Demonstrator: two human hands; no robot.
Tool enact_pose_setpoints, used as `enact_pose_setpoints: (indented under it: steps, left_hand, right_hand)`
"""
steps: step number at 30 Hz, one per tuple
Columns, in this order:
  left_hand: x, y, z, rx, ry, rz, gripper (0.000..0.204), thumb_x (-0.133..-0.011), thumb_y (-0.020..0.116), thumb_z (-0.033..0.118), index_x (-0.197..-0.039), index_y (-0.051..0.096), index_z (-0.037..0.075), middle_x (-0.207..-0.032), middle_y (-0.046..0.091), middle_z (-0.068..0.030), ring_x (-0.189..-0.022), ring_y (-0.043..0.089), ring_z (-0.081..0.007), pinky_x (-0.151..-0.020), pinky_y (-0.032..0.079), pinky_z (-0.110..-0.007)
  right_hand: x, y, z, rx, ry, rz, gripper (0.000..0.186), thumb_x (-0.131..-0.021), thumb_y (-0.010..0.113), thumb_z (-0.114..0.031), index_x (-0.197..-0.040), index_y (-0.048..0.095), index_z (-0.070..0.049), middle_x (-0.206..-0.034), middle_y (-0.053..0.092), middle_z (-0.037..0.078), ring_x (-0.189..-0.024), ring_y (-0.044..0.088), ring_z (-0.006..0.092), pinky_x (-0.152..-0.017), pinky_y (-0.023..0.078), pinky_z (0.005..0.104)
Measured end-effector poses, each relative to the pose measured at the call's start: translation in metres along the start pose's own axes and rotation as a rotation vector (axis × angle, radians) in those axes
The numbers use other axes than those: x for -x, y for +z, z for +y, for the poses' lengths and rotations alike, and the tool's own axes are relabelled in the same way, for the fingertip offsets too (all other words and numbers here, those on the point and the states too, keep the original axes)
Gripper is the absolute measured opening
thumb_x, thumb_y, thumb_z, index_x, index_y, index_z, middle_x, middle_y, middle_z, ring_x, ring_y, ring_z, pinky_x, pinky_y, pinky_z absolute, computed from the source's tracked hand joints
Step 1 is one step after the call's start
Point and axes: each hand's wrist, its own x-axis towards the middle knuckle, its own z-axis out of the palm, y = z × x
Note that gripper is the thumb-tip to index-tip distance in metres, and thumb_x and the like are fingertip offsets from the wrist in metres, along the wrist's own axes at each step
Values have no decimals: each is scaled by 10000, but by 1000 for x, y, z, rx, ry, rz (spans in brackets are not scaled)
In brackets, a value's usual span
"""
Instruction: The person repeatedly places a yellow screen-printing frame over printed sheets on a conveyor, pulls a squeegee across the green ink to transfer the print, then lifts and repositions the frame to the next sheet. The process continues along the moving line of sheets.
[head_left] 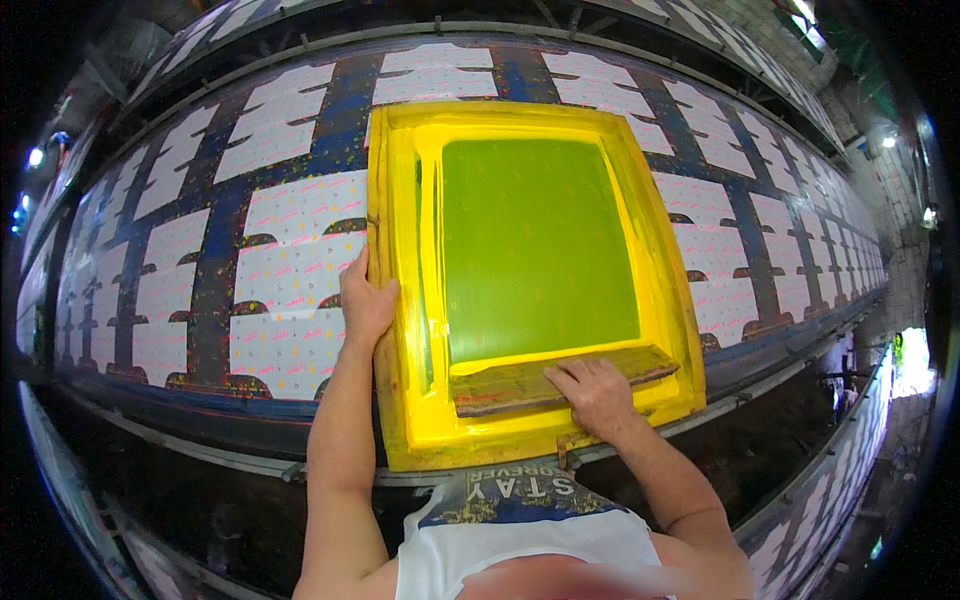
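Note:
A large screen printing frame (pixel 500 113), its wooden rails stained yellow, lies on the long table in front of me. Its mesh (pixel 540 240) looks olive green in the middle, with wet yellow ink (pixel 430 432) around the border. My left hand (pixel 368 300) grips the frame's left rail at about mid-height. Near the frame's close end, a wooden squeegee (pixel 500 392) lies across the mesh, slightly tilted up to the right. The fingers of my right hand (pixel 597 398) are closed over its top edge. The squeegee's lower edge is hidden in the ink.
White printed fabric pieces (pixel 300 240) with small pink and orange marks lie in rows on the dark blue, ink-spotted table (pixel 222 250). A metal rail (pixel 240 460) runs along its near edge. Another table with pieces (pixel 830 500) stands at lower right.

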Motion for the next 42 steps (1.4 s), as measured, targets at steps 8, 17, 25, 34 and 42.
enact_pose_setpoints:
  steps: [8,17,25,34,42]
  left_hand:
    - [6,-11,10,-10,-59,-14,814,-811,845,88,-1571,594,-63,-1423,677,-272,-1350,638,-400,-1208,488,-471]
    - [10,-15,16,-326,137,135,728,-751,918,173,-1414,703,-36,-1266,751,-190,-1217,647,-396,-1121,475,-526]
    - [9,-16,20,-437,156,173,678,-759,925,216,-1353,720,-39,-1241,750,-197,-1223,644,-400,-1105,464,-557]
    - [6,-16,19,-473,205,174,623,-813,912,240,-1343,725,-28,-1197,738,-191,-1200,647,-405,-1087,470,-561]
    - [-1,-12,6,-485,280,223,546,-851,884,277,-1311,766,7,-1183,768,-185,-1183,664,-393,-1084,476,-557]
  right_hand:
    - [-138,25,99,37,-25,-16,440,-823,727,-7,-1241,793,-129,-1094,767,140,-991,756,377,-870,613,508]
    - [-323,40,207,98,57,-73,514,-900,680,-16,-1379,777,-174,-1269,767,152,-1170,748,415,-1002,611,557]
    - [-401,42,259,95,89,18,428,-928,691,-68,-1339,779,-146,-1210,804,174,-1166,760,411,-986,619,559]
    - [-380,28,245,114,31,-145,329,-873,721,-134,-1193,792,-113,-1159,811,184,-1123,769,426,-953,622,589]
    - [-263,16,157,85,42,-262,292,-850,736,-138,-1128,824,-134,-1104,819,185,-1050,789,421,-895,638,575]
